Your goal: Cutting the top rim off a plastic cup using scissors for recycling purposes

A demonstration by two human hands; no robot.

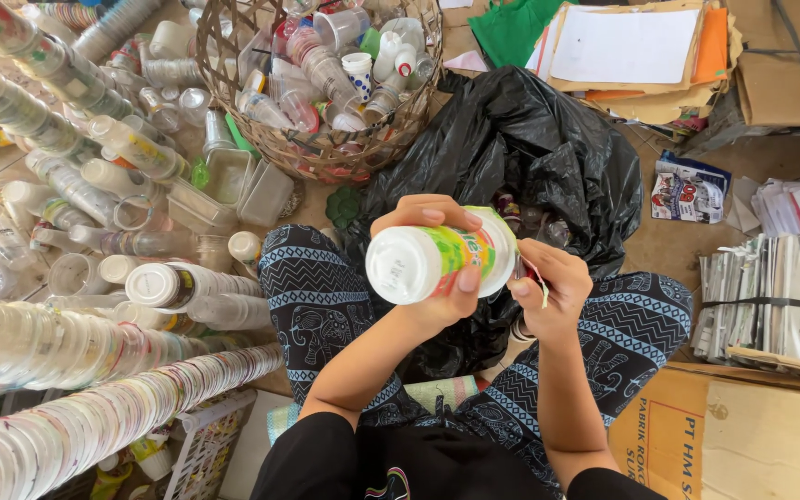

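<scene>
My left hand (pixel 432 264) grips a white plastic cup (pixel 437 255) with a green, yellow and orange printed wrap, held sideways with its base toward me. My right hand (pixel 548 282) pinches the thin foil lid at the cup's mouth, a strip of it hanging from my fingers. Both hands are raised over my lap, above an open black plastic bag (pixel 530 148) that holds more cups. I sit cross-legged in dark patterned trousers.
A woven basket (pixel 326 153) of loose cups stands ahead. Long stacks of nested clear cups (pixel 76 417) lie at the left. Cardboard and paper (pixel 641 56) are piled at the upper right, bundled newspapers (pixel 775 296) and a cardboard box (pixel 733 435) at the right.
</scene>
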